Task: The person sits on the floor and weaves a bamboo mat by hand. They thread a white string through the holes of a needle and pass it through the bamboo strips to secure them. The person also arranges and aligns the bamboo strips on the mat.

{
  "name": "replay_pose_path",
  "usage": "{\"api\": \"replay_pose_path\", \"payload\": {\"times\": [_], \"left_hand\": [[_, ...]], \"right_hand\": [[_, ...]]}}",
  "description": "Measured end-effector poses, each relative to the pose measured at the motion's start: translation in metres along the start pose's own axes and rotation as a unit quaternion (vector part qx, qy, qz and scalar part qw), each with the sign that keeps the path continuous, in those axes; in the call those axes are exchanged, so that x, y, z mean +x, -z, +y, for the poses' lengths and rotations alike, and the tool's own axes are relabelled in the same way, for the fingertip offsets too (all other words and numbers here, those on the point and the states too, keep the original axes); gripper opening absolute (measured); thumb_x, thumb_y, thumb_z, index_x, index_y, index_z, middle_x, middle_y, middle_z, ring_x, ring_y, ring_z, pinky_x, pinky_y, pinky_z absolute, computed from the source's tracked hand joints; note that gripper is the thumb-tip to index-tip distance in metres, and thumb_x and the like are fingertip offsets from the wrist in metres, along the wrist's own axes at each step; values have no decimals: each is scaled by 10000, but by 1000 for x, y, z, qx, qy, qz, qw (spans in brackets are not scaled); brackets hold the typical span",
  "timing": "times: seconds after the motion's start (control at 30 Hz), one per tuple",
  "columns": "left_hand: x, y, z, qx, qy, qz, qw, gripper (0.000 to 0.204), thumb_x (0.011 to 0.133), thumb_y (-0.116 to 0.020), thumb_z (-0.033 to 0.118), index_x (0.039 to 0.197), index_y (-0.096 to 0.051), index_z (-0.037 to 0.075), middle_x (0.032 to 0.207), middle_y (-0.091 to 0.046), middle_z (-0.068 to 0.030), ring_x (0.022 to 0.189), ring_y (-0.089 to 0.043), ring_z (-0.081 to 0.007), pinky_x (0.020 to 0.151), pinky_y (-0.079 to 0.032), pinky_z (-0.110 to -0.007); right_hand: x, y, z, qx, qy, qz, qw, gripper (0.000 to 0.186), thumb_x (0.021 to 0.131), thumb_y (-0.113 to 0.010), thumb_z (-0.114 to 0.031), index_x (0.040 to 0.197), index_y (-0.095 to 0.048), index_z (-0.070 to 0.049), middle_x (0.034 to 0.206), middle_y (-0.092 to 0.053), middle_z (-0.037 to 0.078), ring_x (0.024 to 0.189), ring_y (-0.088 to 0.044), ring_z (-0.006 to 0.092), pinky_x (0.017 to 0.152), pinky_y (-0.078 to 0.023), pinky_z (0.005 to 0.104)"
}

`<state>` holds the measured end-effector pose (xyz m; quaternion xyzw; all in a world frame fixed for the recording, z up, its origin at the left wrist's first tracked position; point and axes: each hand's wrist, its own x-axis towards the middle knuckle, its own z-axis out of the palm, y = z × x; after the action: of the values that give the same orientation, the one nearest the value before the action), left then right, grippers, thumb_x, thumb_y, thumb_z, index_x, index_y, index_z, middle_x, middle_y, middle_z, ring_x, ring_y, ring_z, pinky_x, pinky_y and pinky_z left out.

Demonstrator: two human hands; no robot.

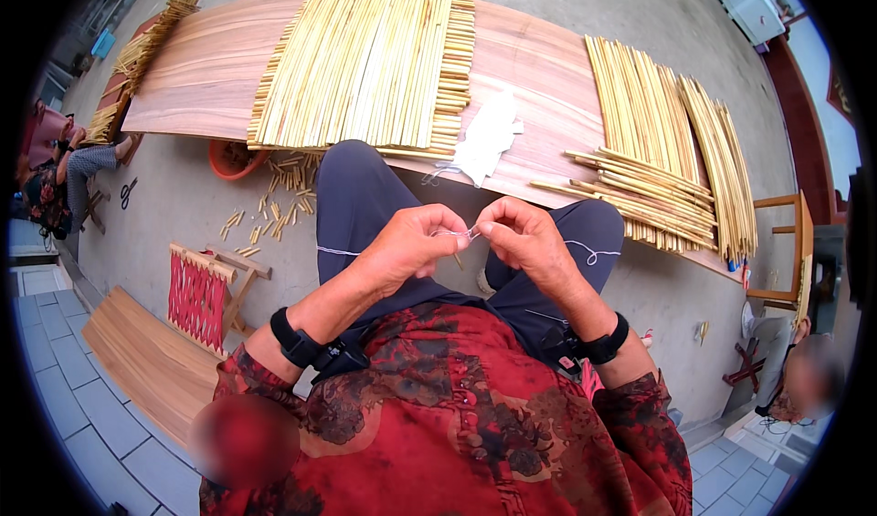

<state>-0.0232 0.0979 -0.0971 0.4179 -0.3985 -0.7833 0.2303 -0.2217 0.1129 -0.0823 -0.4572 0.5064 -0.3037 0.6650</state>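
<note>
Both hands meet over the lap: the left hand point(405, 247) and the right hand point(525, 242) each pinch a thin white thread point(457, 234) between thumb and forefinger, fingers narrow and closed on it. The thread trails across the dark trousers point(365, 205). It looks best kept taut and short between the pinches. Ahead, on the counter point(539, 78), lies a mat of yellow stalks point(370, 64).

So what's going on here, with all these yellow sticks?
A seated person pinches a thin white thread between the left hand and right hand, held close together above the lap. In front lies a long wooden board carrying a mat of yellow stalks and loose bundles. Cut bits litter the floor.
</note>
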Motion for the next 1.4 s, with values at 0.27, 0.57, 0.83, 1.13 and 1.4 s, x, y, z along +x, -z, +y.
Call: {"api": "replay_pose_path", "payload": {"times": [0.27, 0.57, 0.83, 1.13, 1.4], "left_hand": [[1, 2, -5, -65, 9, 18, 998, 99, 849, -608, 92, 923, -577, 35, 704, -497, 39, 466, -364, -15, 399, -297, -181], [3, -2, 0, -79, 5, 18, 997, 98, 846, -620, 99, 901, -570, 34, 669, -479, 44, 454, -349, -15, 390, -286, -187], [0, 2, -3, -99, 23, -3, 995, 80, 851, -604, 81, 879, -547, 32, 662, -457, 39, 455, -336, -20, 396, -291, -189], [-6, 7, -4, -162, -4, -23, 986, 95, 858, -593, 81, 924, -549, 29, 825, -564, -28, 469, -341, -18, 416, -330, -186], [-8, 15, -5, -241, -65, -57, 967, 99, 890, -522, 117, 915, -540, 23, 936, -604, -117, 457, -332, -32, 418, -359, -193]], "right_hand": [[3, -2, 4, 41, 21, 19, 999, 99, 861, -598, -148, 872, -578, -51, 695, -504, -58, 564, -417, 10, 473, -311, 168], [4, -3, 5, 24, 25, 13, 999, 100, 870, -592, -148, 876, -581, -49, 701, -522, -49, 553, -432, 10, 461, -318, 163], [9, 4, 9, 221, 15, 44, 974, 99, 900, -541, -149, 895, -561, -52, 739, -586, 3, 513, -445, 33, 407, -317, 164], [7, 7, 13, 144, -23, -16, 989, 93, 892, -565, -151, 913, -563, -60, 651, -563, -12, 486, -427, 26, 396, -290, 162], [4, -3, 5, 5, 1, 30, 1000, 158, 902, -516, -110, 1038, -591, -81, 634, -530, -36, 525, -432, 9, 471, -325, 161]]}}
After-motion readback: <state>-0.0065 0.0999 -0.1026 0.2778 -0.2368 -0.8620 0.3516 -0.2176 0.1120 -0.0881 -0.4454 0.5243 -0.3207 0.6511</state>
